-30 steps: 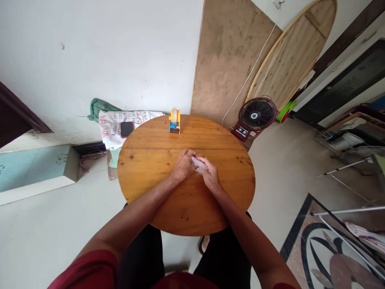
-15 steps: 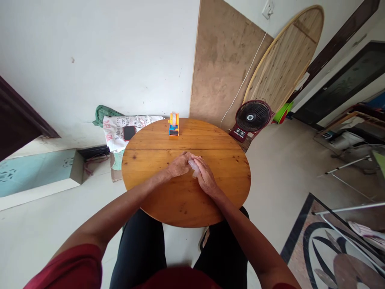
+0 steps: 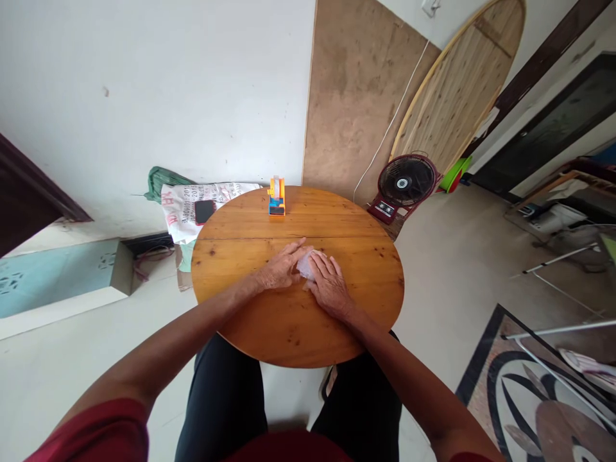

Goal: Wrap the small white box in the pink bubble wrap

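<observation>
Both of my hands rest near the middle of the round wooden table (image 3: 231, 256). Between them lies a small pale, see-through piece of plastic or film (image 3: 305, 266). My left hand (image 3: 279, 268) lies flat with its fingers stretched out, touching the left edge of the film. My right hand (image 3: 330, 285) is pressed flat on top of the film's right side, fingers together and extended. Most of the film is hidden under the two hands. An orange and blue tape dispenser (image 3: 276, 196) stands upright at the far edge of the table.
A printed white sack (image 3: 185, 200) with a dark phone (image 3: 205, 210) on it lies on the floor left of the table. A red floor fan (image 3: 403, 186), a plywood board and a round wooden tabletop lean on the wall. A patterned rug (image 3: 529, 398) lies at right.
My hands held the film pinched and slightly raised; now both have flattened and press it down on the table. The view has shifted slightly.
</observation>
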`<state>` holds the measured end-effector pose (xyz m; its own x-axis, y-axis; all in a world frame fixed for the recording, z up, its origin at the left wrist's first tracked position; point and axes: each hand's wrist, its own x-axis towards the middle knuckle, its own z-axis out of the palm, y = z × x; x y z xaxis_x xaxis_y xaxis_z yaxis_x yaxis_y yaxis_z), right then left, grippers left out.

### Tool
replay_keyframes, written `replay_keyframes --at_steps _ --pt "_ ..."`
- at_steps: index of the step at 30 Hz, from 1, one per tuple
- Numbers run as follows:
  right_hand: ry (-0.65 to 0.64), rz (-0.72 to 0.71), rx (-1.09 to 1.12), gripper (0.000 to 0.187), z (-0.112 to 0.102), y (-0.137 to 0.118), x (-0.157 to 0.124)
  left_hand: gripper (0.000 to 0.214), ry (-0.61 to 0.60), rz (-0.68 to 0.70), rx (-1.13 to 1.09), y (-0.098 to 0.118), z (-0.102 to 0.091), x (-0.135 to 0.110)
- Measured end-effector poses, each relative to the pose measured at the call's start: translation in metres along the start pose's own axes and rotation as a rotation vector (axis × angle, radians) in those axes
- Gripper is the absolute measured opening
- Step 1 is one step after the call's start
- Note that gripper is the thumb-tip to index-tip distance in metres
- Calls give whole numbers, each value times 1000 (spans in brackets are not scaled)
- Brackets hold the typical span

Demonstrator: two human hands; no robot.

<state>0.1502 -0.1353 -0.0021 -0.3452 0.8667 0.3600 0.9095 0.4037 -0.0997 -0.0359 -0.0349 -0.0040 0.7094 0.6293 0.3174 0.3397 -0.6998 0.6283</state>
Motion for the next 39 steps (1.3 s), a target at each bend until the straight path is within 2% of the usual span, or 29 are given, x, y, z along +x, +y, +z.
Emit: replay_keyframes --at_steps 3,5,12,17,20,24,27,31,35,39 --pt "5 1 -2 62 1 2 1 88 -101 11 -103 -2 -1 15" --pt "5 -5 5 63 1 2 1 85 -121 22 -185 -2 0 21" --pt "12 -98 128 66 -4 15 9 72 -9 -27 -406 -11 13 20" --pt "57 -118 271 69 -8 26 25 66 42 -89 -740 -11 9 20" --pt "76 -64 375 73 -15 27 39 61 68 -166 -879 -5 1 21" --pt "109 84 596 74 -19 26 56 54 122 -251 -900 1 -8 21" --pt "144 251 856 72 -13 27 64 59 124 -352 -847 3 -15 20" --pt "127 390 1270 62 -4 32 67 60 91 -367 -790 5 -22 18" --pt "110 446 1471 55 -2 36 66 68 20 -356 -1033 12 -19 20" --pt "96 440 1468 54 -4 36 64 69 -73 -368 -1282 18 -10 23"
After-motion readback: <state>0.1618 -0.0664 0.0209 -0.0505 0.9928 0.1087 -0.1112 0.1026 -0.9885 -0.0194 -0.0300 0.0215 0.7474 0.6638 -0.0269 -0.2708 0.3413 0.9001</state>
